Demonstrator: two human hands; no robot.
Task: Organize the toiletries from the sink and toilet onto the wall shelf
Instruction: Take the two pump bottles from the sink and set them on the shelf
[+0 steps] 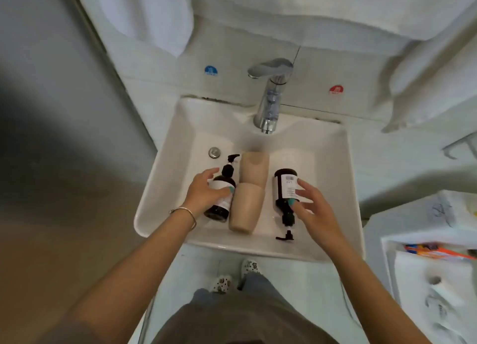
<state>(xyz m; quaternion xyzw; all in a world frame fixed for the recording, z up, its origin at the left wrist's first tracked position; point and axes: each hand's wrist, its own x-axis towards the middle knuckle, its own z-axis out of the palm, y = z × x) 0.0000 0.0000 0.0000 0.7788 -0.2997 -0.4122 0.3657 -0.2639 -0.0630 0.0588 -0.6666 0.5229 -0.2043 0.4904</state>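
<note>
Two dark pump bottles and two beige cups lie in the white sink (165, 188). The left bottle (224, 178) points its pump away from me; my left hand (204, 194) rests over its body, fingers spread around it. Beside it lie the near cup (246, 207) and the far cup (254, 169), end to end. The right bottle (284, 188) lies with its pump toward me; my right hand (315, 209) hovers at its right side, fingers apart and fingertips touching its label. No shelf is in view.
A chrome faucet (269, 96) stands at the back of the sink, with a drain knob (214, 152) to its left. White towels hang on the wall above. A white unit (423, 266) with an orange package stands to the right. A grey wall runs along the left.
</note>
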